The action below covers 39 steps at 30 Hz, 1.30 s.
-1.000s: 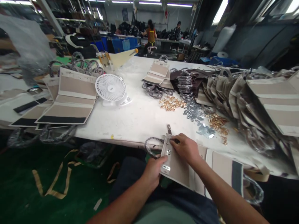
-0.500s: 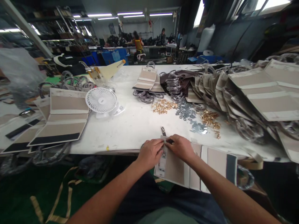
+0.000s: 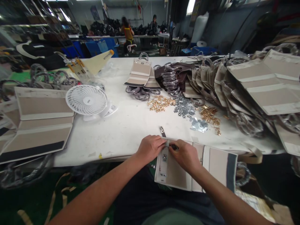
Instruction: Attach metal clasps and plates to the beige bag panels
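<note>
An unfolded beige bag panel (image 3: 175, 175) with white edging lies across my lap and the table's front edge. My left hand (image 3: 151, 149) is closed at its top left corner, fingertips pinching the edge. My right hand (image 3: 186, 154) is closed just beside it, around a small dark tool (image 3: 173, 146) whose tip meets the panel near the left fingertips; most of it is hidden. Small metal plates (image 3: 164, 157) sit along the panel's white strip. Past the corner sticks out a dark strap with a metal fitting (image 3: 162, 130).
Gold-coloured fittings (image 3: 160, 103), grey metal plates (image 3: 184, 107) and more gold pieces (image 3: 207, 114) lie in heaps ahead. Stacked bag panels (image 3: 264, 84) crowd the right. A white fan (image 3: 86, 100) and other panels (image 3: 44, 107) stand left. Two people work far behind.
The view has turned, so the table's things appear further left and higher. Both hands stay at the panel's corner; the left fingers have drawn up, uncovering more of the white strip.
</note>
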Motion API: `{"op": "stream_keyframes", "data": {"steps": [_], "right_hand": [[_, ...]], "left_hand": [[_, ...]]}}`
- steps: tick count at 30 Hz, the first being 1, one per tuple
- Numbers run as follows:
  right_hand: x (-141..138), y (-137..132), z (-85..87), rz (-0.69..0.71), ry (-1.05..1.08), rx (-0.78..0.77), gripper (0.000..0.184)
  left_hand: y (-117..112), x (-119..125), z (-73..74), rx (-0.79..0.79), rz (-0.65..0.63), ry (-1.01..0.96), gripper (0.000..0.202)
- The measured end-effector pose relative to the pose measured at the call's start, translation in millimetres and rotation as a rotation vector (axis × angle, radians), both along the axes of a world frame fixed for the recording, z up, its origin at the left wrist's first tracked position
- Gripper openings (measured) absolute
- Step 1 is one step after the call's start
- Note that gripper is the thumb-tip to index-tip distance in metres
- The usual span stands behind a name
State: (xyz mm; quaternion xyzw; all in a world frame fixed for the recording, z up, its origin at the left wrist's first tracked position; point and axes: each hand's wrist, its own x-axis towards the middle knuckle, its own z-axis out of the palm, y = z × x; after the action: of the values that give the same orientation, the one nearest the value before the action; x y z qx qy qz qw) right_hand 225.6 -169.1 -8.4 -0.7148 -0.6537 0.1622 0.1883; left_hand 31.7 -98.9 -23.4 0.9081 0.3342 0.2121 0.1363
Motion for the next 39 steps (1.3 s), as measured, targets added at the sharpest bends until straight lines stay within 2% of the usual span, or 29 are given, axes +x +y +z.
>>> {"op": "stream_keyframes", "data": {"steps": [4,10,13,18,23,27,32,36,39], "right_hand": [[-11,-13,-8.7,-0.043,0.116,0.047,0.019],[-7,-12,-17.2,-0.011,0.251,0.092,0.018],[-8,-12,-17.9,0.028,0.211,0.120,0.021],[-18,-14,-16.5,0.040,0.004,0.160,0.023],[-16,-15,-13.9,-0.021,0.043,0.137,0.020],[-14,-14,-13.8,-0.086,0.058,0.134,0.015],[-21,-13,-19.0,-0.136,0.003,0.199,0.012],[-25,-12,-19.5,-0.178,0.005,0.182,0.011],[-25,-11,-15.9,-0.204,0.048,0.140,0.008]], "left_hand": [[13,0,-7.0,-0.053,-0.085,-0.093,0.021],[24,-4,-13.3,-0.097,-0.209,-0.180,0.019],[27,-3,-13.5,-0.114,-0.232,-0.211,0.017],[28,-2,-14.3,-0.147,-0.241,-0.251,0.019],[28,-5,-14.8,-0.175,-0.173,-0.266,0.014],[25,-8,-11.4,-0.186,-0.153,-0.204,0.024],[20,-5,-1.4,-0.342,0.024,-0.196,0.032],[18,-1,5.0,-0.465,0.081,-0.173,0.028],[18,-1,4.9,-0.466,0.107,-0.187,0.021]]}}
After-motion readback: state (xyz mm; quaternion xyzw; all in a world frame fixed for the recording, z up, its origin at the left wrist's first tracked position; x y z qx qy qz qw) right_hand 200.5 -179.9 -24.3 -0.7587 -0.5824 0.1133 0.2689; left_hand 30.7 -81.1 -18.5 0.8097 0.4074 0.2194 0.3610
